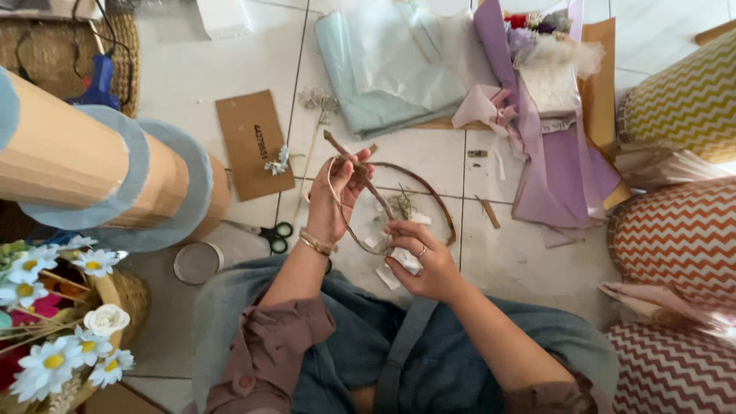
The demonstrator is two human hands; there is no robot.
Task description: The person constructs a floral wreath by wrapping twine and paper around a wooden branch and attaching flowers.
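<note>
Both hands grip a twig hoop [429, 195]: left hand [337, 201] pinches its top, right hand [420, 257] its bottom; scissors [270, 234] and cardboard [253, 143] lie left on the floor [529, 268].

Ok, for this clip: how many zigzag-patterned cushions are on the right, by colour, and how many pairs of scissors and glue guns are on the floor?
Yellow zigzag cushion: 1
Orange zigzag cushion: 1
Red zigzag cushion: 1
Green-handled scissors: 1
Blue glue gun: 1
Total: 5

Brown rectangular cardboard label [253, 143] on floor
</note>
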